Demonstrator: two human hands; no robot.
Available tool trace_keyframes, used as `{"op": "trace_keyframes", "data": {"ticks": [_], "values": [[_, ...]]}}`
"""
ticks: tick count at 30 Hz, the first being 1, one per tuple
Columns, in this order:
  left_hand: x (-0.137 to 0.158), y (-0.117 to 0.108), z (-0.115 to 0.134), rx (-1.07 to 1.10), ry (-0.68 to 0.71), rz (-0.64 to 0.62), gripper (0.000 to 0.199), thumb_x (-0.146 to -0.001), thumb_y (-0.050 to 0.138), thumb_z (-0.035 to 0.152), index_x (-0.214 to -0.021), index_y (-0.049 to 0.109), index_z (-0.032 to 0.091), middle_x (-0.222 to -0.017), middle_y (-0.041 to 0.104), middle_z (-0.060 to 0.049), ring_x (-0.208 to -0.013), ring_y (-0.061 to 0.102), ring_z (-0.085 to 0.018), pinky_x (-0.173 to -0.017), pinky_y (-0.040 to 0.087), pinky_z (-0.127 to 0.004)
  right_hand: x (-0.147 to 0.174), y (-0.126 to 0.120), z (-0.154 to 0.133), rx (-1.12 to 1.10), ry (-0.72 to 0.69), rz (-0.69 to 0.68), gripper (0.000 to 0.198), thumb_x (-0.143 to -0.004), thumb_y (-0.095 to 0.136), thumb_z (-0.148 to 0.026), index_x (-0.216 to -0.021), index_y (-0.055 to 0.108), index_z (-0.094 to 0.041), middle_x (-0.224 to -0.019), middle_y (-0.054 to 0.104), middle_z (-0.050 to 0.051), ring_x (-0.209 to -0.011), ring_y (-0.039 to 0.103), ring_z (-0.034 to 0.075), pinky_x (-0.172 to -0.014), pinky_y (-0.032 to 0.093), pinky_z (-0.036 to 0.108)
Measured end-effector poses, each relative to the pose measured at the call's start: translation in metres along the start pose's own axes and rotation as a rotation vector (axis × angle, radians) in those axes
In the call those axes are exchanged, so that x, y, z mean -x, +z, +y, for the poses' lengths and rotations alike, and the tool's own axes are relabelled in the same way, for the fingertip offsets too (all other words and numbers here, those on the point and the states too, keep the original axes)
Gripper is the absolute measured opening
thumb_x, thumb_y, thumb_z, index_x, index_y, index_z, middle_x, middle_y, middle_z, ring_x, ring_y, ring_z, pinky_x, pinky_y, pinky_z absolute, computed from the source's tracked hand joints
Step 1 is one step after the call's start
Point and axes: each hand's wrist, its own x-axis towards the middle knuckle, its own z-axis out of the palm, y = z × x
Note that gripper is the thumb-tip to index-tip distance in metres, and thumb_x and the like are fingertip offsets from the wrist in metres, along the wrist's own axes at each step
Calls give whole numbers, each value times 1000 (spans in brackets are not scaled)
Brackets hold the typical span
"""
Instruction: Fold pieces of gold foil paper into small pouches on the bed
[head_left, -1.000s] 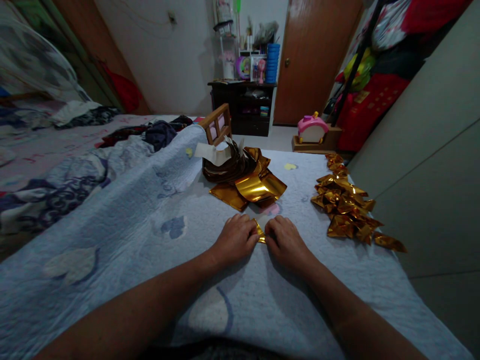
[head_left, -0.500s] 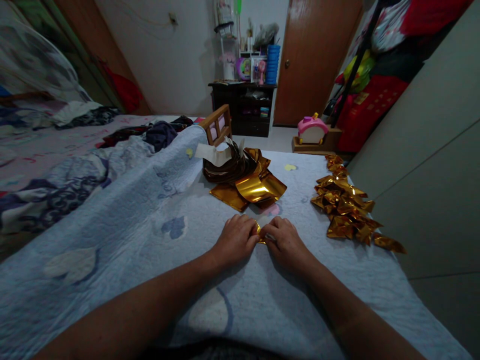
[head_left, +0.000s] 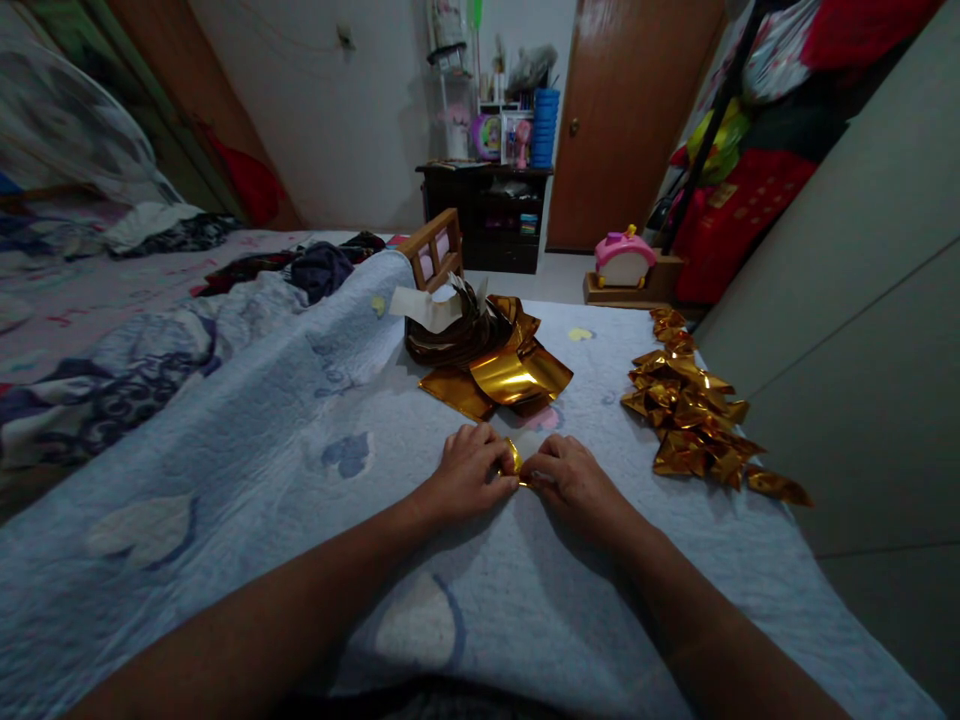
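Between my hands is a small piece of gold foil paper [head_left: 514,456], mostly covered by my fingers. My left hand [head_left: 471,470] grips its left side, thumb and fingers closed. On the other side my right hand [head_left: 568,478] pinches the paper near its lower edge. Both hands rest low on the quilt. Just beyond them lies a stack of gold foil sheets [head_left: 521,378], some bent up to show dark and pale backs. Folded gold foil pieces [head_left: 686,415] form a heap to the right of my right hand.
A light blue quilt [head_left: 285,560] with heart patterns spreads under everything. At the far edge stands a wooden bed rail [head_left: 435,250]. Beyond the bed are a pink toy [head_left: 625,258] and a dark cabinet [head_left: 484,215]. A pale wardrobe [head_left: 847,350] borders the right side.
My left hand has shifted slightly, with its fingers lifting and its thumb nearer the paper's lower edge. More of the gold foil shows between my hands. The stack and heap are unmoved.
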Motion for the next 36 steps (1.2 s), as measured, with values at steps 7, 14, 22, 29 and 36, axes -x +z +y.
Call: {"op": "trace_keyframes", "data": {"ticks": [7,14,22,29,36], "values": [[0,0,-2,20,-32,19,10,-81,73,28,-83,66,22,-109,59,-2,-110,48,-25,-97,35,-41,0,0,-1,2,9,4,22,-93,61,-10,-103,75,-24,-96,63,5,-91,53,21,-82,39,34],[0,-5,3,19,-50,10,6,-85,68,24,-80,66,21,-104,60,-3,-107,50,-25,-94,36,-39,0,-1,-2,-2,29,-5,18,-93,63,-12,-102,75,-22,-96,63,6,-92,54,21,-82,39,34],[0,-9,3,-1,-38,-25,8,-87,63,27,-82,66,21,-108,60,-4,-109,49,-26,-95,36,-40,0,1,1,9,27,-16,18,-93,62,-12,-102,74,-20,-98,64,6,-93,55,21,-84,40,34],[0,-5,2,-42,-45,-3,6,-86,61,24,-83,63,21,-108,59,-4,-108,48,-26,-94,36,-40,0,2,1,14,37,-10,19,-92,62,-10,-102,74,-21,-97,63,6,-92,53,21,-82,38,34],[0,-1,2,-84,-56,-4,6,-88,56,23,-84,60,20,-109,58,-4,-107,47,-26,-93,36,-41,0,7,0,45,45,21,18,-94,59,-14,-102,73,-22,-96,61,6,-91,51,21,-80,36,33]]}}
